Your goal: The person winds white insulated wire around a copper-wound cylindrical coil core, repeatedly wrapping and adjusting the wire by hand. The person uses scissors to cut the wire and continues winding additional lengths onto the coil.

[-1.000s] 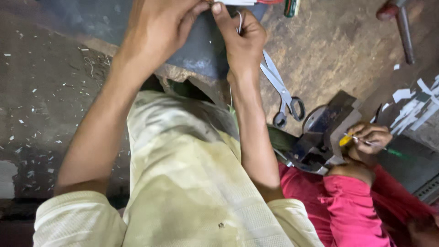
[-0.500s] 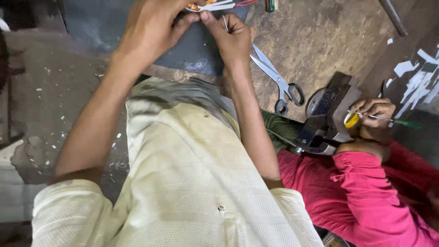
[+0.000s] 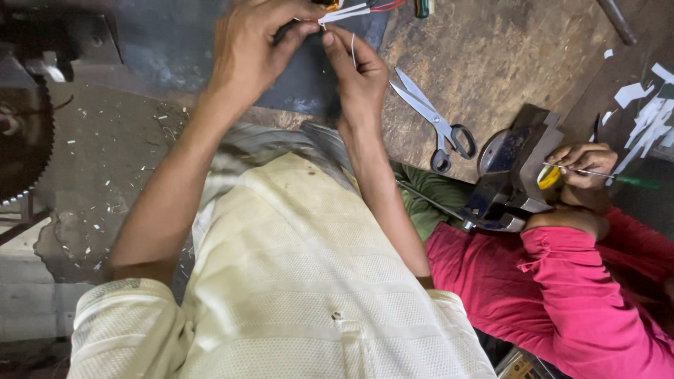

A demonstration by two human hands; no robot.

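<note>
My left hand [image 3: 256,45] and my right hand [image 3: 357,70] meet at the top of the view, fingertips together. Both pinch a small bundle of thin white and red wires [image 3: 347,12] with a bit of copper at its end. A loose white wire end hangs beside my right fingers. Below the hands lies a dark metal sheet [image 3: 168,49] on the workbench. My cream shirt fills the lower middle.
Scissors [image 3: 435,123] with black handles lie on the brown bench right of my right hand. A bench vise [image 3: 516,172] stands further right. A person in a pink sleeve [image 3: 562,281] holds a thin tool [image 3: 590,172] there. White scraps [image 3: 649,112] lie far right; a toothed wheel [image 3: 24,151] left.
The view has tilted down, so my hands and the wires sit lower in frame. My fingers have shifted along the wire bundle. The person's hand at the vise stays in place.
</note>
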